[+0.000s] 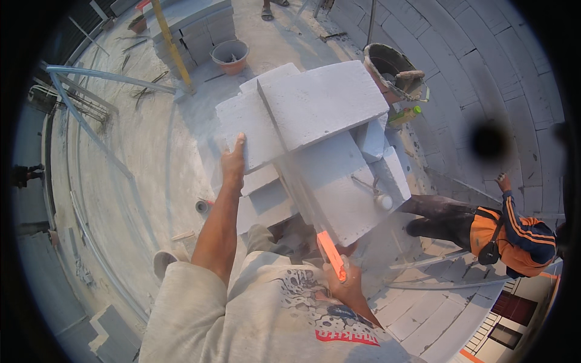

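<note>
From my remote seat I see the right hand (345, 281) closed around the orange handle (330, 254) of a saw, at the near edge of the block stack (348, 184). The saw blade (273, 115) slants away from that grip and crosses the top block (330, 103), which lies beyond the right fist, out of its hold. I make out the left hand (233, 162) against the block's near edge, left of the blade, one digit on top; I cannot tell how far its other fingers open. A bucket (387, 57) stands past the stack's far right corner.
</note>
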Available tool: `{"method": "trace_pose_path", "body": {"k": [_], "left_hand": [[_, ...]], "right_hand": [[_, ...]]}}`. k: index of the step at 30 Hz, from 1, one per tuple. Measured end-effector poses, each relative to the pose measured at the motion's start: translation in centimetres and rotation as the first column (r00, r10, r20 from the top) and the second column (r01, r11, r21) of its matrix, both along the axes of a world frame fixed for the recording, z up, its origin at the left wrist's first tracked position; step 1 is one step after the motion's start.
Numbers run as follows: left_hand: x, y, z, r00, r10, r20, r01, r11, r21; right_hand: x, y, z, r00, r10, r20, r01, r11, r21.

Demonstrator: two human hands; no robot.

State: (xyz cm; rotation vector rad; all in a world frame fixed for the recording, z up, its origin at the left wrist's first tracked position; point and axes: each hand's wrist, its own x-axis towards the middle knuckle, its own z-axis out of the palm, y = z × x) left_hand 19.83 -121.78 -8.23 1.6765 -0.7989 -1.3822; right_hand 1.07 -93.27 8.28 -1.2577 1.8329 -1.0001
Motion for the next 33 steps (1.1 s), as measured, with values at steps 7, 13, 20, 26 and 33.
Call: {"method": "trace_pose_path", "body": {"k": [7,13,20,26,33], "left_hand": [[0.4,0.3,1.3,0.998,-0.039,-0.049,0.039,0.999,-0.004],[0.4,0.2,0.7,0.998,-0.030,0.050,0.032,0.999,-0.030],[0.3,0.1,1.4,0.998,-0.051,-0.045,0.051,0.999,0.012],[0.5,0.2,0.5,0.999,-0.014,0.038,0.017,0.996,-0.089],[0.5,0.5,1.2,0.998,-0.028,0.051,0.029,0.999,-0.021]], "right_hand": [[-0.3,-6.9,-3.0,0.997,0.057,-0.053,-0.052,0.994,0.101],[0.5,-0.3,-1.6,1.000,0.001,0.000,-0.001,1.000,0.005],[-1.2,-6.5,-4.2,0.997,0.013,0.075,-0.011,1.000,-0.028],[0.2,-0.5,-1.5,0.999,0.021,-0.029,-0.021,1.000,-0.003],[-0.4,-2.5,-4.6,0.999,0.039,0.030,-0.040,0.997,0.062]]}}
